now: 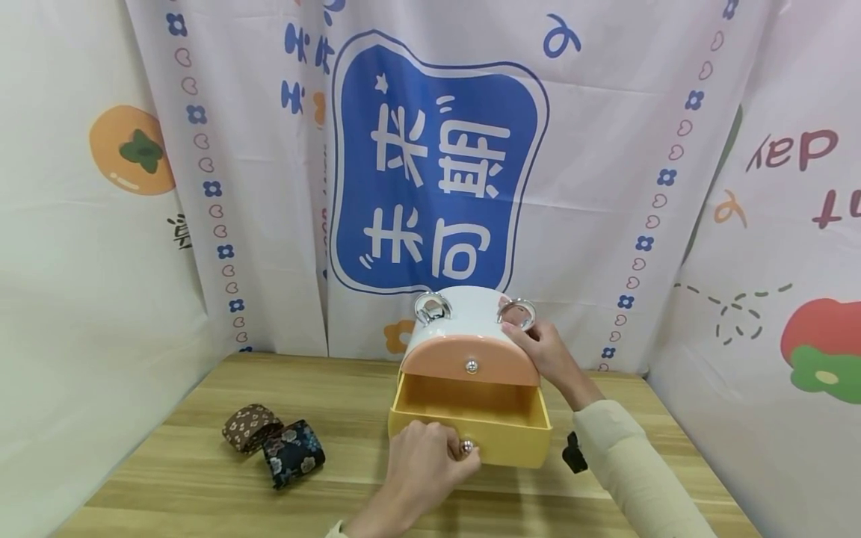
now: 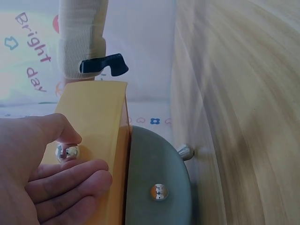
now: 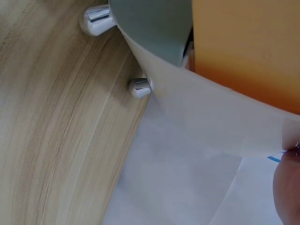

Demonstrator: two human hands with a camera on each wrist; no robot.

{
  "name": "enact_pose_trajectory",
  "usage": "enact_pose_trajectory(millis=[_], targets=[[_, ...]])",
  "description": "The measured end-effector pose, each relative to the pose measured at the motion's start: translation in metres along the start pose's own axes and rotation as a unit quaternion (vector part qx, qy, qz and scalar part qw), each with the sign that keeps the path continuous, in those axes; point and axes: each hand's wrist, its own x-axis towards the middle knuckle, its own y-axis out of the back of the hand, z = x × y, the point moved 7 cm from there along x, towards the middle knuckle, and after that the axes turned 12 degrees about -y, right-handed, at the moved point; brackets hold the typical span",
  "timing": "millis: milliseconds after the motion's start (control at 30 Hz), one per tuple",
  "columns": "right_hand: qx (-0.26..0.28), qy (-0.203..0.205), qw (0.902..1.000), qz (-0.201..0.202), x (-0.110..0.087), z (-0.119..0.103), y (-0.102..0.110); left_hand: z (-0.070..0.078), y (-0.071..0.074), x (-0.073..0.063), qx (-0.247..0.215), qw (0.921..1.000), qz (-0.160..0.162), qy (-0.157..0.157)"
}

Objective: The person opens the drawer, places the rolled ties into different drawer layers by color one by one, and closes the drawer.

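A small rounded drawer cabinet [image 1: 464, 317] with a white shell stands on the table. Its peach top drawer [image 1: 430, 359] is closed, while the yellow middle drawer [image 1: 511, 441] is pulled out; nothing shows in the visible part of its inside. Below it, the left wrist view shows a grey-green bottom drawer [image 2: 150, 154], closed. My left hand [image 1: 425, 463] pinches the yellow drawer's silver knob [image 2: 68, 153] between thumb and fingers. At the cabinet's upper right, my right hand [image 1: 548, 351] grips by the silver ear ring [image 1: 518, 314]; some of its fingers are hidden.
Two rolled neckties lie left of the cabinet: a brown flowered one [image 1: 250, 427] and a dark floral one [image 1: 294, 453]. A black strap [image 1: 574, 453] hangs by the right sleeve. Printed curtains surround the wooden table [image 1: 356, 418]. Silver feet [image 3: 97, 20] carry the cabinet.
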Motion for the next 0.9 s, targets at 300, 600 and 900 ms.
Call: enact_pose_trajectory(millis=[300,600,900], targets=[[-0.003,-0.010,0.9999,0.007,0.0002,0.0011,0.0005,0.0024,0.0006,-0.0040,0.009,0.9999,0.004,-0.005],[0.000,-0.017,0.9998,0.010,0.0011,0.0015,0.0013,0.0047,0.0018,-0.0062,0.009,0.9999,-0.004,0.006],[-0.002,-0.016,0.9999,0.005,0.0002,0.0014,-0.0002,0.0057,0.0027,-0.0085,0.015,0.9997,-0.007,0.015]])
